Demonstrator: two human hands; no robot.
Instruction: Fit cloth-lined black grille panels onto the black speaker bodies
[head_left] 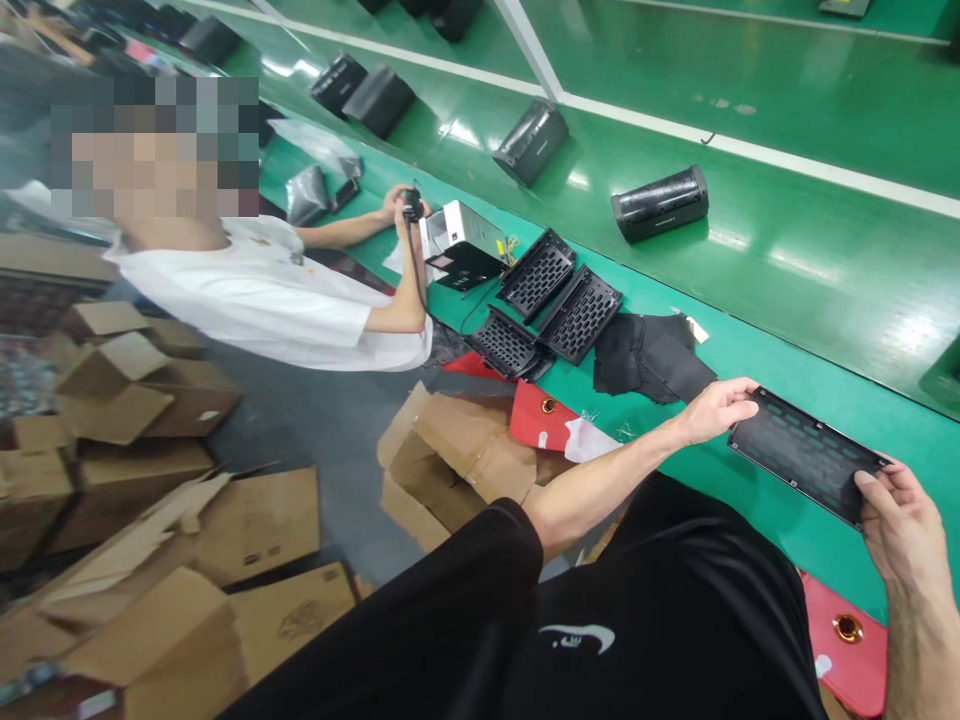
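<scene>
green workbench (795,360), black panel (814,455) with slotted pattern, black shirt (675,590) with white swoosh, tan cardboard boxes (262,525)

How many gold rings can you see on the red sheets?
2: one ring by the open cardboard box, another ring beside your right forearm. More may be hidden.

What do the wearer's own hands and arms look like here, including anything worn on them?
The left hand and right hand are bare: no gloves, watch or cables show. A short, plain black sleeve ends near the left elbow; the right sleeve is out of view. The black shirt bears a white curved mark.
</scene>
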